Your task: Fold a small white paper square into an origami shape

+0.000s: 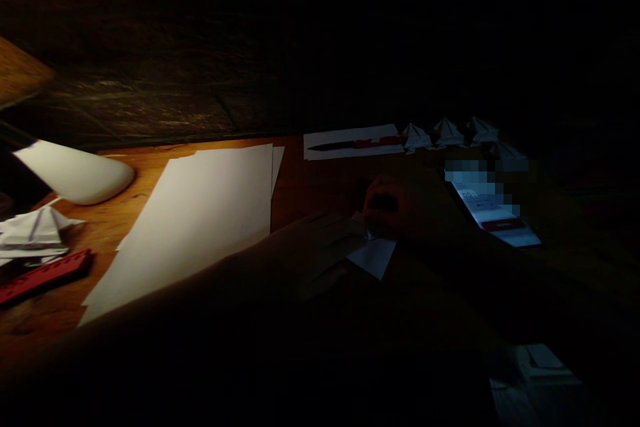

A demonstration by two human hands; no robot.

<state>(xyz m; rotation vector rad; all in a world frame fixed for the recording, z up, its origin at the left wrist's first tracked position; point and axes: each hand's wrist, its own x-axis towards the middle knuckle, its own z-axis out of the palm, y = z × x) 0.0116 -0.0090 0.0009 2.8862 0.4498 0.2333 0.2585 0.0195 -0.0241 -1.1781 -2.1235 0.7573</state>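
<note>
While L hand [323, 243] lies flat on paper [375, 258], R hand [395, 210] curls there w/ grip unclear.

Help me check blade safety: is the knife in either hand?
No, the knife lies on a white sheet, apart from the left hand and right hand, both at the small paper.

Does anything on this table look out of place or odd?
The knife looks odd: it lies with its blade out on a white sheet beside the folded paper pieces. The large sheets are also stacked askew, edges uneven.
</note>
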